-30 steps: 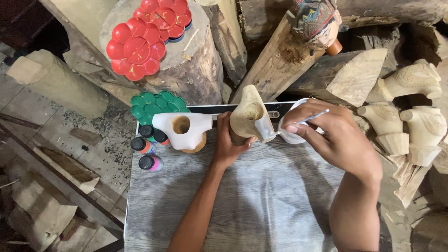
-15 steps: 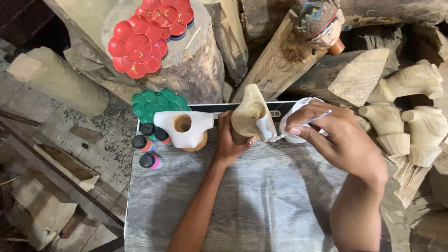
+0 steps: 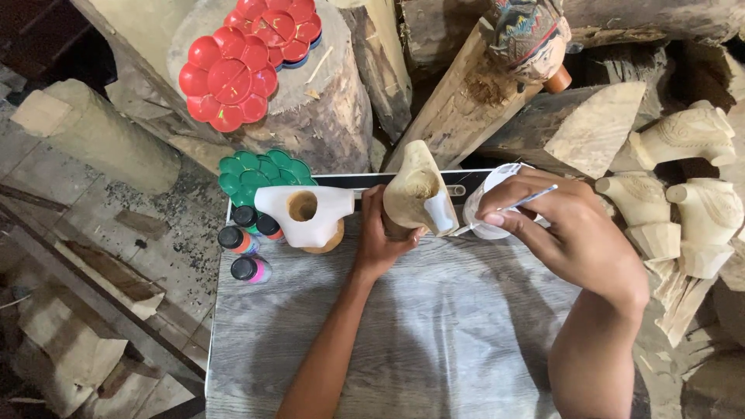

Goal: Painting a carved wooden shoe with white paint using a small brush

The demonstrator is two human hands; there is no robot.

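Both forearms are bare to the frame edge, no sleeves showing. The left hand (image 3: pixel 380 244) and right hand (image 3: pixel 570 233) wear no gloves.

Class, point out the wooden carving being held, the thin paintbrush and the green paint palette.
wooden carving (image 3: pixel 415 190), head view, bare wood top
paintbrush (image 3: pixel 535 198), head view, handle
green paint palette (image 3: pixel 252 172), head view, wells

Brush tip: hidden behind the wooden carving (image 3: pixel 417 194).
White cup (image 3: pixel 487 203): mostly covered by right hand (image 3: pixel 570 233).
Painted figure (image 3: pixel 531 35): cut off, top edge.
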